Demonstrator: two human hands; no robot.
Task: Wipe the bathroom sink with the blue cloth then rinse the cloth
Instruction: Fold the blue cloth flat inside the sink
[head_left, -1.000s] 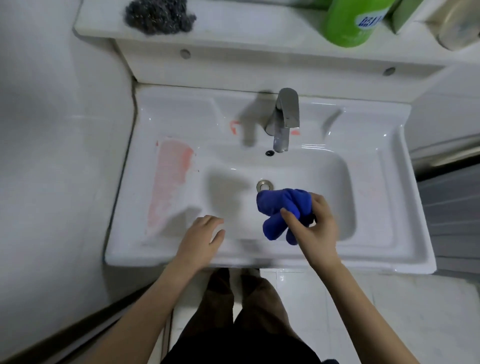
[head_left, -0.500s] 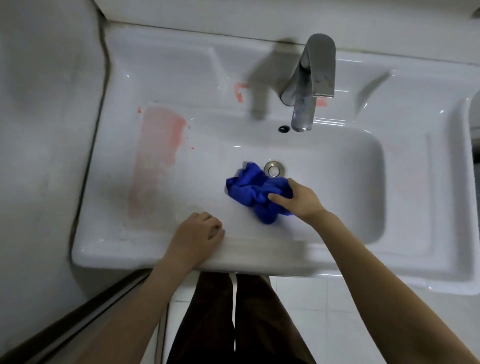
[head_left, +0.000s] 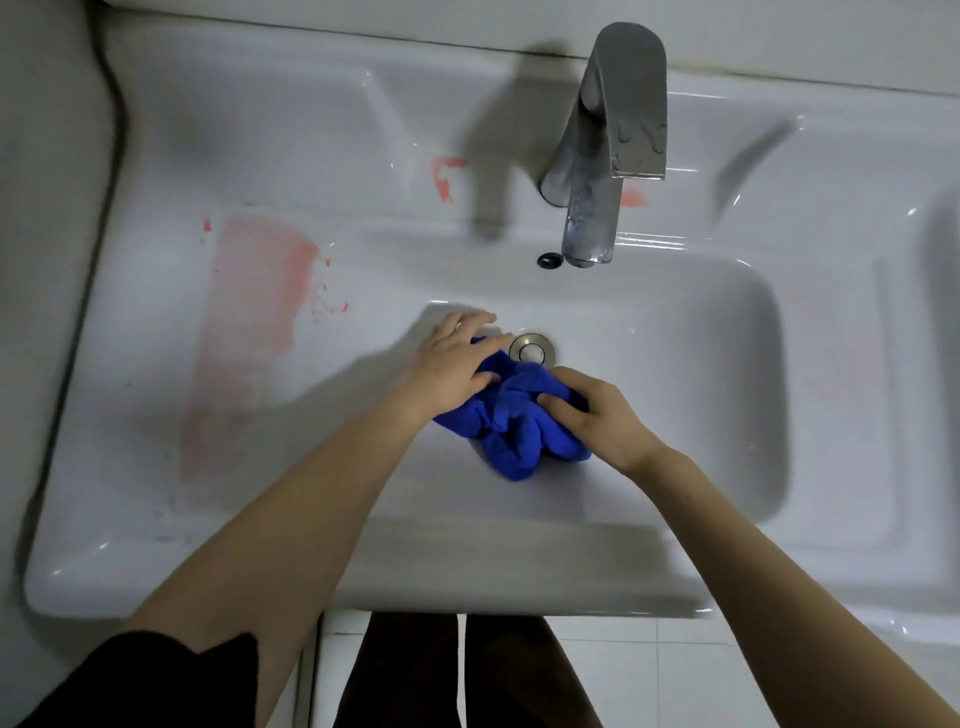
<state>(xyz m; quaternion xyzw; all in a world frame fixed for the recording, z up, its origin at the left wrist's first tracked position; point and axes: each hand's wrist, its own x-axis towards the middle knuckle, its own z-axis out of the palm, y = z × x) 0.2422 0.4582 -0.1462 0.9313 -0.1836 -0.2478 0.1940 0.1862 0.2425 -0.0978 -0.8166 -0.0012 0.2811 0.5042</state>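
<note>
At the bottom of the frame, a person's legs in dark trousers stand on pale floor tiles, and a dark sleeve fills the lower left corner. Two bare forearms reach up from there over the front rim of a white bathroom sink and into its basin.

At the centre of the frame, the blue cloth lies bunched on the basin floor under both hands. The left hand rests on the cloth's left part. Its fingers are fairly straight and loosely together, pointing to the upper right, though they are slightly blurred. The right hand grips the cloth's right part, with fingers curled into the folds and the thumb pressed against the fabric.

The round metal drain sits just beyond the cloth, close to the left hand's fingertips.

A broad pink smear runs down the sink's flat ledge at centre left, with small red flecks along its right edge.

Higher up, a dark overflow hole marks the basin's back wall, just left of the spout of a water-spotted metal faucet at upper centre. A red mark shows on the ledge to the faucet's left, and another peeks out at its right.
</note>
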